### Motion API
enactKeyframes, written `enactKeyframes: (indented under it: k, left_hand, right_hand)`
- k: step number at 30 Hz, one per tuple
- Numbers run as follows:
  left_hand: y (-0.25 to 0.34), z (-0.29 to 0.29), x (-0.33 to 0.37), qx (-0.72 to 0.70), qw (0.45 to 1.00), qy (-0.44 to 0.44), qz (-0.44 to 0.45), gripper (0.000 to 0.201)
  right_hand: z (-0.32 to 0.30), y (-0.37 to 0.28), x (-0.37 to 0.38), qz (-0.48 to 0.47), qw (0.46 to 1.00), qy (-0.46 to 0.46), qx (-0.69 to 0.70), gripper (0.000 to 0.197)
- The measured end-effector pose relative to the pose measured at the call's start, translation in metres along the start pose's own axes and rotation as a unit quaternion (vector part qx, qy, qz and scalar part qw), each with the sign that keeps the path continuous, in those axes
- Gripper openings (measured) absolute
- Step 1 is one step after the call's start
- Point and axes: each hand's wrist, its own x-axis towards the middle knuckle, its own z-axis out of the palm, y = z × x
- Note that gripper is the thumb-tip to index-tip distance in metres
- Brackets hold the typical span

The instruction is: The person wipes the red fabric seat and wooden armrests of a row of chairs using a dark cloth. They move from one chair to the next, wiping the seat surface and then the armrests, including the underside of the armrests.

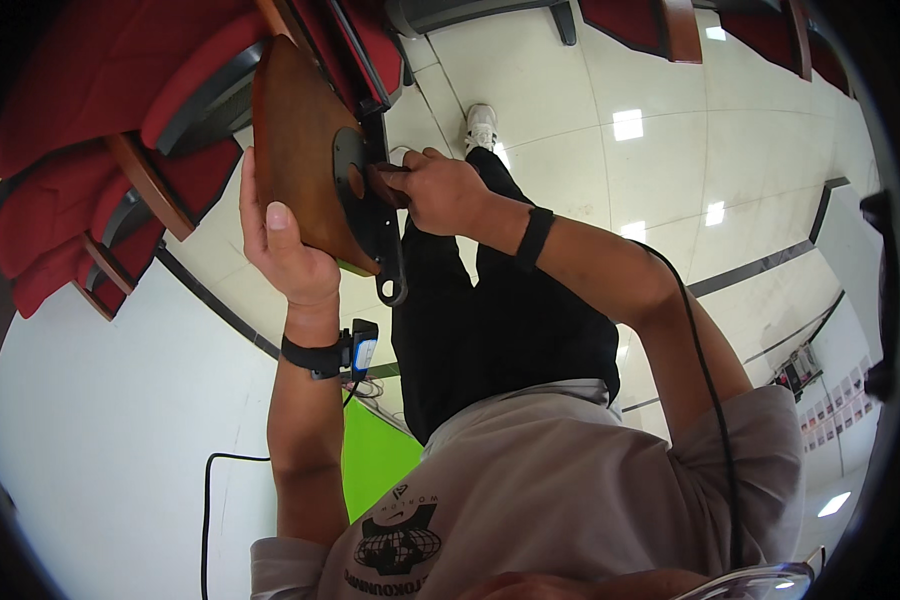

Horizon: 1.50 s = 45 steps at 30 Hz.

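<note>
Both hands on a wooden seat panel, held up beside the red chairs

Left hand (pixel 288 250) cups the smooth brown wooden panel (pixel 295 150) from its edge, fingers wrapped behind, thumb flat on front. Right hand (pixel 440 190) has its grip pinched on the black metal bracket (pixel 370 215) (round plate, 1 looped end) bolted to it. Red padded chairs (pixel 90 110) just behind.

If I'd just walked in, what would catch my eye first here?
Probably the brown wooden panel held up at centre-left: the left hand steadies its edge while the right hand works at the black metal bracket on it. Red chairs fill the upper left.
</note>
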Motion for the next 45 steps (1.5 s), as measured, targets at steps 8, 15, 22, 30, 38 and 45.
enactKeyframes:
  k: [8,15,22,30,38,45]
  left_hand:
    - [0.002,0.001,-0.001,0.004,1.000,0.004,-0.015,0.072]
    - [0.004,0.003,0.002,-0.013,1.000,-0.006,-0.013,0.074]
    - [0.000,0.000,0.003,-0.026,1.000,-0.016,-0.003,0.069]
    - [0.005,-0.002,0.011,-0.006,0.998,-0.055,0.018,0.061]
    - [0.014,0.012,0.019,-0.032,0.998,-0.057,0.017,0.057]
    - [0.013,0.010,0.021,0.027,0.995,-0.074,0.062,0.055]
  right_hand:
    - [0.017,0.051,0.092,0.039,0.996,0.042,-0.072,0.056]
    - [0.008,0.038,0.085,0.063,0.997,0.022,-0.032,0.058]
    - [0.005,0.011,0.006,0.016,1.000,0.011,0.001,0.056]
    - [0.012,0.023,0.072,0.063,0.993,0.057,-0.080,0.048]
    - [-0.003,-0.033,-0.057,-0.025,0.994,0.084,-0.068,0.047]
    - [-0.009,-0.024,-0.003,0.060,0.991,0.053,-0.110,0.043]
